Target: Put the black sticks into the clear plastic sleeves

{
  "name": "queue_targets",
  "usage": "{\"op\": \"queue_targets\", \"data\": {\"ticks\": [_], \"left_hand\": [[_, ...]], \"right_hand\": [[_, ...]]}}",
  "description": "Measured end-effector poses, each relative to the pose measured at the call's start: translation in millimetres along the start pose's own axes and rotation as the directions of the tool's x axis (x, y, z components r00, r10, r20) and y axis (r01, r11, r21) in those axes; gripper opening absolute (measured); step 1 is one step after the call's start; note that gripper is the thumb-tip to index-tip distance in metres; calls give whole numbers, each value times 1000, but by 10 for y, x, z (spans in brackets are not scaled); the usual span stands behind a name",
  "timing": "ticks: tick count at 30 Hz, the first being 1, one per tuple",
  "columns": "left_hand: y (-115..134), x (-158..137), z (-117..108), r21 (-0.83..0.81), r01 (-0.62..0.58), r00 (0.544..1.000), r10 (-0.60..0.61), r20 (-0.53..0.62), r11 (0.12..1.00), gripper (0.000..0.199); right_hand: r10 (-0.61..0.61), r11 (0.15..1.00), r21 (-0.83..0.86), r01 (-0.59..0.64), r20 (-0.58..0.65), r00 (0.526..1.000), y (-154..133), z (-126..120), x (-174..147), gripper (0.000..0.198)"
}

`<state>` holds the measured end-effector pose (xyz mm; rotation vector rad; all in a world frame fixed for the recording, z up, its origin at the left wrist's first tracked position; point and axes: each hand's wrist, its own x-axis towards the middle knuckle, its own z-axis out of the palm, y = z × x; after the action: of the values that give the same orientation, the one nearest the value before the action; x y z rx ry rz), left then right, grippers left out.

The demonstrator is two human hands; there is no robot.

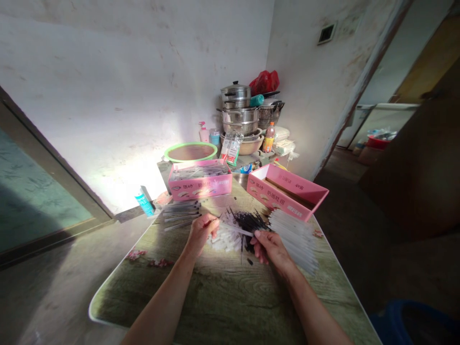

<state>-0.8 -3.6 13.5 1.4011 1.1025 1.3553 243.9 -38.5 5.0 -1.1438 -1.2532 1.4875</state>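
A slim whitish translucent tube (pixel 237 228) spans the gap between my two hands above the table. My right hand (pixel 271 247) pinches its right end between thumb and fingers. The fingers of my left hand (pixel 203 232) are closed at the tube's left end; what exactly they grip is too small to make out. Beneath and between the hands lie a heap of short white plastic pieces (pixel 225 242) and a pile of thin black sticks (pixel 249 220). To the right, long translucent tubes (pixel 293 239) are spread in a layer. Darker-filled tubes (pixel 181 213) lie beyond my left hand.
A pink box (pixel 201 187) full of filled tubes stands at the table's back left. Another pink box (pixel 287 196) stands at the back right. Behind them are a green-rimmed basin (pixel 190 145), stacked steel pots (pixel 240 117) and a drink bottle (pixel 269 138). The wood-patterned table (pixel 237 297) has a rounded left corner.
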Motion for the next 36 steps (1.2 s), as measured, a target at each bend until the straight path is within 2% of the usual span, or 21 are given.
{"op": "queue_targets", "data": {"ticks": [5,10,14,21,29,34,36], "left_hand": [[-24,3,-6,-10,1,1000,-1,7,1000,19],[-33,9,-4,-10,1,1000,-1,13,1000,19],[-28,6,-3,-6,4,1000,-4,12,1000,19],[-11,10,-4,-2,26,1000,-26,7,1000,20],[-48,4,-22,32,20,1000,-20,23,999,23],[-23,5,-24,18,22,1000,-22,21,1000,25],[-11,7,-23,17,29,999,-29,20,999,25]], "right_hand": [[-33,999,-10,32,-23,999,16,-13,10,37],[17,1000,-22,-17,6,1000,8,-9,1,47],[-8,1000,-5,8,-12,1000,-8,2,-4,41],[18,1000,-3,-18,15,1000,-8,9,-8,45],[-59,998,-24,57,-76,995,-23,7,-10,35],[22,999,-24,-22,0,1000,21,9,5,49],[25,999,-32,-24,25,999,23,7,4,49]]}}
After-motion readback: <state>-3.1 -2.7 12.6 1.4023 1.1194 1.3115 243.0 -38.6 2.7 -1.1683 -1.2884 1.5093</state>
